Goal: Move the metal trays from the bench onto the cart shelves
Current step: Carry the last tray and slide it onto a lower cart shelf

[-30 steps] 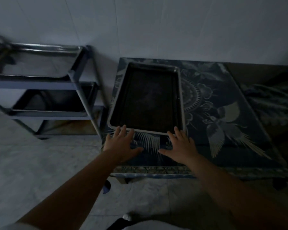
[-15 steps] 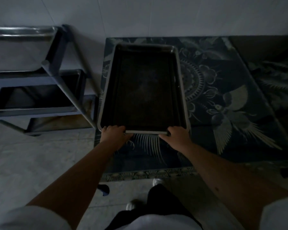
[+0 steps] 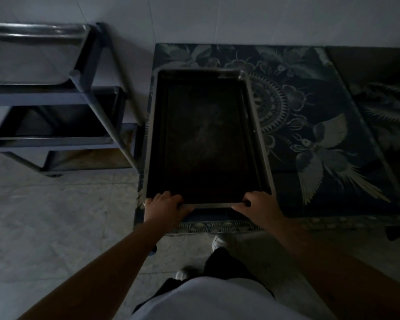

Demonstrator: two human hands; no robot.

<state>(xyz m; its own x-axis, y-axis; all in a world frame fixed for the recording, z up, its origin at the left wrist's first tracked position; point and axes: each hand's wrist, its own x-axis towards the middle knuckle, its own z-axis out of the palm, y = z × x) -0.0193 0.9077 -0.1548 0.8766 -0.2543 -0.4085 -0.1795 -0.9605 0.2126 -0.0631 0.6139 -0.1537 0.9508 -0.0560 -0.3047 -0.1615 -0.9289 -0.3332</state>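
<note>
A dark, rectangular metal tray (image 3: 206, 137) with a raised pale rim lies on the surface (image 3: 321, 107), a low bench covered with a dark blue cloth printed with birds and flowers. The tray sits at the left part of that surface, its long sides running away from the person, its near short edge close to the surface's front border. Both hands are closed on that near edge: the left hand (image 3: 165, 207) wraps the tray's near left corner, the right hand (image 3: 258, 207) the near right corner, thumbs on top of the rim and fingers curled under it. Whether the near edge is already lifted off the cloth cannot be told in this dim light.

To the tray's left, just beside the surface, stands a grey metal cart (image 3: 79, 93) with three shelves; the top and middle shelves each appear to hold a tray already, while the lowest shelf (image 3: 86, 159) looks free.

The step in hand seems to be picking up this tray. To do it well, the grip should stay even at both corners so the long tray does not sag or swing at its far end, and the lift should clear the cloth before any turn toward the cart. The cart's slanted post (image 3: 106, 116) stands nearest the tray, so the far end needs watching when swinging left.
</note>
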